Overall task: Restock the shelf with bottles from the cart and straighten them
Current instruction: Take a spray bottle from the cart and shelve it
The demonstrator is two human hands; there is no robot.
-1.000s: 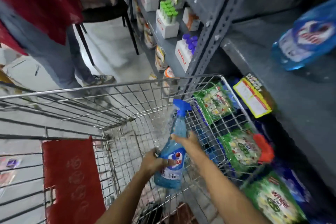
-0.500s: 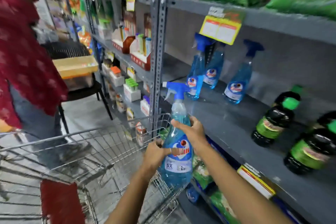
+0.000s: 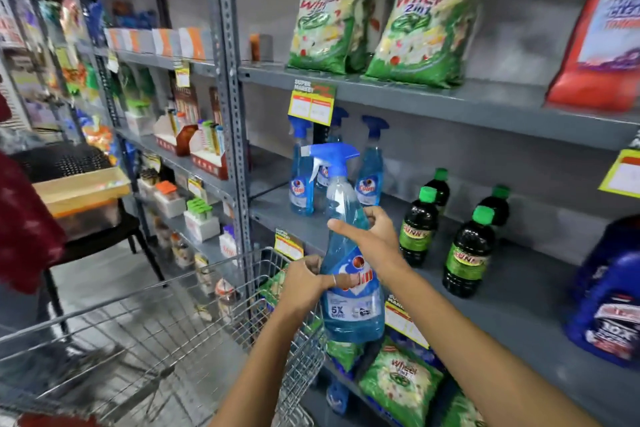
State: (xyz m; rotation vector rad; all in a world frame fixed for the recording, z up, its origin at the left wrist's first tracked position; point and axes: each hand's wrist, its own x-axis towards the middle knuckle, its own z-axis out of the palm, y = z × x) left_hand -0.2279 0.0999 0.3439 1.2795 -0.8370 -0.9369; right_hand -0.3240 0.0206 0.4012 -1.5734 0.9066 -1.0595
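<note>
Blue spray bottle still in hand, shelf only partly filled

Both hands are wrapped on the blue spray bottle (image 3: 351, 274): left hand (image 3: 304, 282) clamped at the label, right hand (image 3: 372, 237) round the shoulder. It's held upright above the cart (image 3: 194, 322) corner, just short of the shelf (image 3: 512, 291). Three matching spray bottles (image 3: 301, 184) already stand at the back, so I'd guess this one goes beside them, then straightening. Can't see what's left in the cart.
</note>
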